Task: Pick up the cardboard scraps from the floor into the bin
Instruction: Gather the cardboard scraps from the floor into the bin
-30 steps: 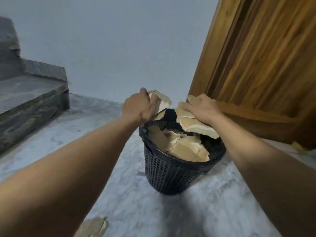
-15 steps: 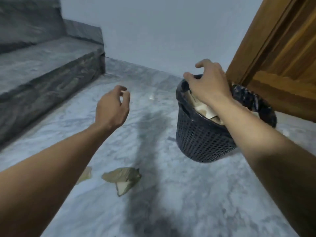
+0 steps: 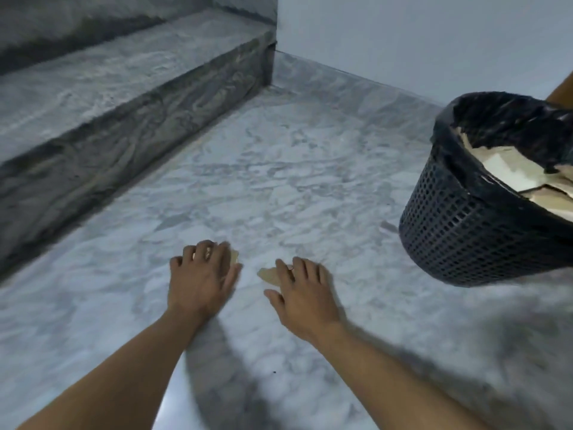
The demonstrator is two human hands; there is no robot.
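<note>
Both my hands are down at the marble floor, palms down, fingers spread. My left hand [image 3: 203, 277] lies over a small tan cardboard scrap [image 3: 234, 257], whose edge shows past my fingertips. My right hand [image 3: 302, 293] covers most of a second scrap [image 3: 269, 275], which sticks out to the left of my fingers. Neither scrap is lifted, and I cannot tell whether either is gripped. The black mesh bin [image 3: 483, 231], lined with a black bag, stands at the right edge and holds several pale cardboard pieces [image 3: 508, 169].
A grey stone step [image 3: 124, 97] runs along the left side. A pale wall [image 3: 418, 35] closes the far side with a marble skirting. A bit of brown wooden door [image 3: 562, 90] shows behind the bin. The hands' shadows fall on the floor.
Both hands let go of cardboard at the bin, then dropped to the floor onto two scraps. The view swung left and down, so the bin moved to the right edge.
</note>
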